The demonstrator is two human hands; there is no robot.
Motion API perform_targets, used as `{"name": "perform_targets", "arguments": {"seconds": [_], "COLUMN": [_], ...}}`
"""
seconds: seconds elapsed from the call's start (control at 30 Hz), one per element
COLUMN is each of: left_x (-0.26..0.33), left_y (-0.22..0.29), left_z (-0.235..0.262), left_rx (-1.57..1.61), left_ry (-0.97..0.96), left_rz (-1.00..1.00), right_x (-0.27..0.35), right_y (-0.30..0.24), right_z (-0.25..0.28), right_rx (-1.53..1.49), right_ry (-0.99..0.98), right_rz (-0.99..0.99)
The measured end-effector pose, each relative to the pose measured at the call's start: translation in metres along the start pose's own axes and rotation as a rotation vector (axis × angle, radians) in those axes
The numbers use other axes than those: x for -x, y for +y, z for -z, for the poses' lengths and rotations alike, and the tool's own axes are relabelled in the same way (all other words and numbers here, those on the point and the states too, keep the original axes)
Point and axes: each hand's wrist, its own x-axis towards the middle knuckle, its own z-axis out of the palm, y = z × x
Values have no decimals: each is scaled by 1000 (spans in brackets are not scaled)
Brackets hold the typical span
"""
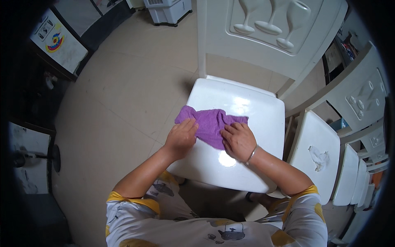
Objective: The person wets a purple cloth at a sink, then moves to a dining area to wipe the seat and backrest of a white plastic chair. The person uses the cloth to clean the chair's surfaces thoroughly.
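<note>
Two hands down on the cloth, that's where I am. My left hand (pixel 181 138) has its fingers curled over the near left edge of the purple cloth (pixel 210 123), pinching a bit of it against the seat; my right hand (pixel 238 141) lies flatter, fingers spread and pressing on the cloth's right part, a thin bangle (pixel 252 155) on that wrist. Neither hand is fully clenched, both are bearing on fabric.

It's a small towel-like rag, rumpled, bunched toward the upper left and lying in the middle of the seat of a white plastic chair (pixel 263 107). I judge it soft and light, no stiffness at all: it will fold, drag and bunch wherever I push. The seat is glossy, with bright glare spots, so I expect the cloth to slide easily across it. Best hold looks like an edge or corner, pinched, or a flat palm on top.

Beyond the seat, the chair's back rises with a moulded goblet relief. More white chairs (pixel 317 158) stand stacked to my right. Pale tiled floor (pixel 123 94) lies to my left, and a white appliance (pixel 166 11) stands at the far edge.
</note>
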Motion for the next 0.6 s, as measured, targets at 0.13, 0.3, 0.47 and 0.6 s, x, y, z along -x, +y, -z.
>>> {"name": "perform_targets", "arguments": {"seconds": [0.13,0.3,0.47,0.6], "left_x": [-26,-135,-133,-45], "left_y": [-7,-65,-74,-61], "left_z": [-5,-35,-29,-24], "left_rx": [-20,-16,59,130], "left_ry": [58,128,67,-29], "left_rz": [-3,44,24,2], "right_x": [-20,-105,-125,-74], "right_y": [10,62,59,-7], "right_z": [-29,-69,-65,-60], "right_rx": [-37,27,33,26], "right_ry": [39,34,-59,-132], "right_rz": [-13,-140,-310,-212]}}
